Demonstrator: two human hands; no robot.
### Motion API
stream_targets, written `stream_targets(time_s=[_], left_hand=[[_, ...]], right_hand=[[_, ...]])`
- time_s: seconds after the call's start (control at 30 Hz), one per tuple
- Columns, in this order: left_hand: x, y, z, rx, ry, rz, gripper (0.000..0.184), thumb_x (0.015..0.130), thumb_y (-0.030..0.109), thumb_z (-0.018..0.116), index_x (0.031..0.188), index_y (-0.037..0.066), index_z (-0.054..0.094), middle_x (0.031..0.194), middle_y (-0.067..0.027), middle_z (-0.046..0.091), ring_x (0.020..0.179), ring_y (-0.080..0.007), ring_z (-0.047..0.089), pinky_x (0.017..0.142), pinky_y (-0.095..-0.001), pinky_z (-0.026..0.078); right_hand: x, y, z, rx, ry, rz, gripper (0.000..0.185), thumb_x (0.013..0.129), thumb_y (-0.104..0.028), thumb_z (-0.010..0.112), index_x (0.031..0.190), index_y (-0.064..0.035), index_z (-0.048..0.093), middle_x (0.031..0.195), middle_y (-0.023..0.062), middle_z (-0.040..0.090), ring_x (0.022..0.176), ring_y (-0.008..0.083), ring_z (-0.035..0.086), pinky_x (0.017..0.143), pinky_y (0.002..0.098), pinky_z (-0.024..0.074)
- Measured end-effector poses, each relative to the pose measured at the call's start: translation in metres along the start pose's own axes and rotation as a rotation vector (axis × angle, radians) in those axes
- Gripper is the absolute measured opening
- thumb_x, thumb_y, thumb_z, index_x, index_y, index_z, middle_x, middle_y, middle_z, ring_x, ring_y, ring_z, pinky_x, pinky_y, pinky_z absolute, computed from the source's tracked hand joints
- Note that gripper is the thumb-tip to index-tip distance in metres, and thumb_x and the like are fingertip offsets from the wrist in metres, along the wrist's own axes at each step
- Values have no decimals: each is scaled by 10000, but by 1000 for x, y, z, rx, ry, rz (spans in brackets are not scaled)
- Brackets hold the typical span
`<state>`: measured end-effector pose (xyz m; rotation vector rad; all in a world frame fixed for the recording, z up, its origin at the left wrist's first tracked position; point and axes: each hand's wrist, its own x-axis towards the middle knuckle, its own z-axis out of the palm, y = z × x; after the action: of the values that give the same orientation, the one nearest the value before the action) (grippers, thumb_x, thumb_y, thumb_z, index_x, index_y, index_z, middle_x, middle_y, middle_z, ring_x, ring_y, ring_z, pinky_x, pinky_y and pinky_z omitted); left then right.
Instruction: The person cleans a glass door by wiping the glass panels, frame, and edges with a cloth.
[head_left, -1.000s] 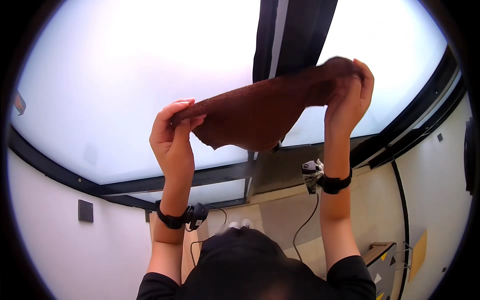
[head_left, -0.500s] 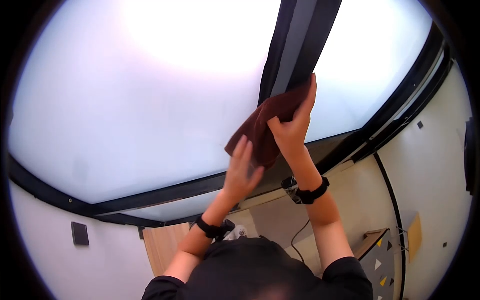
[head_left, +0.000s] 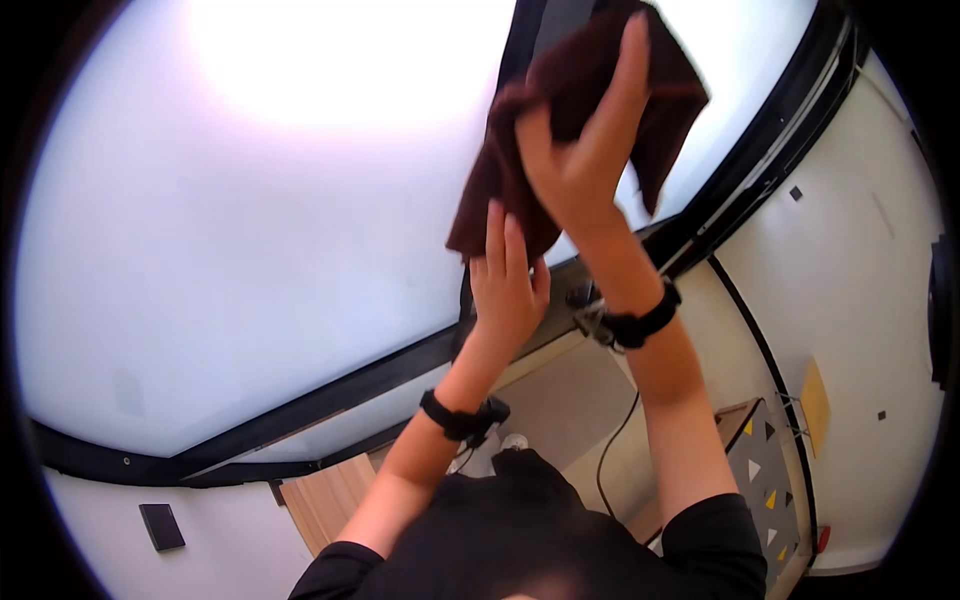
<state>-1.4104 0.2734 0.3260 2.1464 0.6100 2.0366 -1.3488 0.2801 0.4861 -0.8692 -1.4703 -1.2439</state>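
Higher up the broad black frame bar point(head_left: 518, 50) than half a second ago, the dark brown soft fabric cloth point(head_left: 590, 85) now spreads wider, one pointed corner hanging to the right over the bright white translucent pane. Both hands have risen too. The right hand point(head_left: 585, 170) lies against the cloth with its fingers stretched upward and its thumb spread well apart, so its grip is open rather than closed around the fabric. Below it, the left hand point(head_left: 508, 290) is also open, its straight fingertips overlapping the cloth's lower edge and its thumb apart; whether they press on it, I cannot tell. Each wrist wears a black strap with a small dark device. Left of the bar is a large white translucent panel point(head_left: 250, 250), bordered below by a black rail point(head_left: 370, 380).
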Motion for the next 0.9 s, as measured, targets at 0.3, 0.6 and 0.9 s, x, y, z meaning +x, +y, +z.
stream_targets(time_s=[0.3,0.6,0.9], left_hand=[[-84,-29,-15,-88,49,-168,678,695,167,708,1254,-10,367,1220,-215,400,1097,-386,397,914,-453,333],[48,8,-19,15,101,4,777,666,133,733,1295,-7,298,1272,-203,326,1155,-369,326,956,-453,292],[76,29,-7,179,180,-74,766,719,162,676,1334,-50,271,1260,-231,412,1133,-354,445,963,-376,338]], right_hand=[[-103,-20,-18,241,-257,73,515,688,-162,636,1192,-129,537,1077,148,572,956,350,561,848,450,436],[4,46,-17,346,-403,-488,418,819,-353,549,1219,-232,552,1228,51,518,1106,207,499,940,369,418],[32,43,6,756,-112,-204,605,665,-159,604,1261,-173,503,1059,141,533,1000,282,507,889,409,412]])
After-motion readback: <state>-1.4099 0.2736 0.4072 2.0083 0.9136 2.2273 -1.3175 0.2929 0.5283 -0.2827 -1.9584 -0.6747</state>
